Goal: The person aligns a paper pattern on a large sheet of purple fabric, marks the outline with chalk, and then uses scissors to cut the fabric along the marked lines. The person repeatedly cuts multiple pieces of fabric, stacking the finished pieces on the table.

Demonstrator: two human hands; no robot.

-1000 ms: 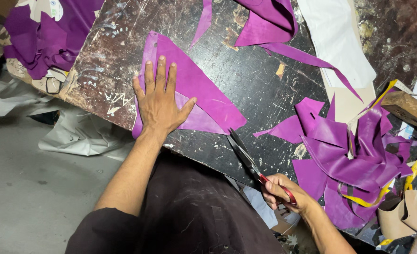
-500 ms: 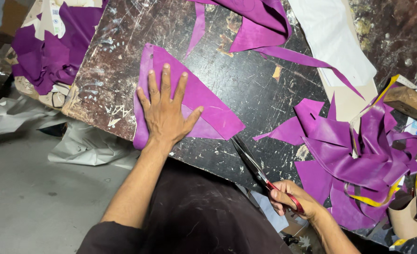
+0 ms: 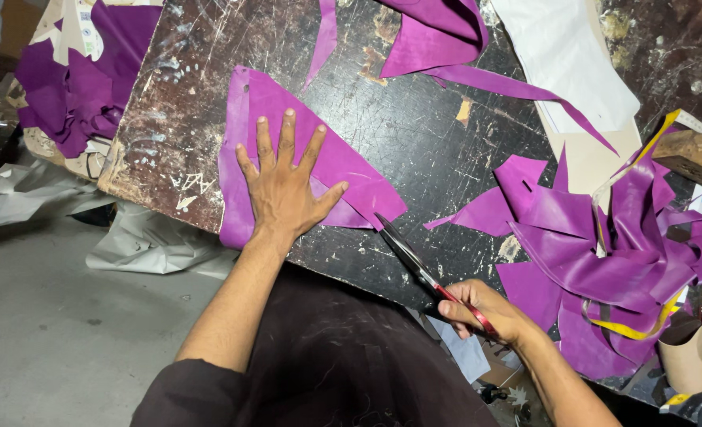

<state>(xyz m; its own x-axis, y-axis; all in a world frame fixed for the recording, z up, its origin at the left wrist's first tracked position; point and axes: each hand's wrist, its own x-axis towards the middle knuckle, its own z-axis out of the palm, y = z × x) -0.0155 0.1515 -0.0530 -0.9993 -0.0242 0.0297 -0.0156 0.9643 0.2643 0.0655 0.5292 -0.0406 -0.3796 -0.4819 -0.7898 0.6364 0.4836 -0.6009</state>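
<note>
The five fingers of the left hand (image 3: 285, 192) are spread wide and laid flat, palm down, on a purple leather piece (image 3: 331, 162), nothing being gripped; the piece is pressed against the dark, scarred worktable (image 3: 414, 119). From the hand, the wrist and bare forearm are carried straight back toward the body, and the near edge of the table is crossed just behind the wrist. The piece lies at the table's near left part, with one corner hanging slightly over the near edge.

The fingers of the right hand (image 3: 485, 310) are curled shut around the red handles of a pair of scissors (image 3: 418, 265), held just off the table's near edge. The blades are pointed up and to the left, their tips lying at the pointed right corner of the leather piece (whether the leather is actually touched cannot be told). The blades appear to be closed or nearly so. The handles are mostly covered by the fingers.

A heap of purple offcuts (image 3: 604, 269) is piled on the table's right side, partly cut off by the frame. A pale paper pattern (image 3: 564, 55) is seen at the table's far right.
</note>
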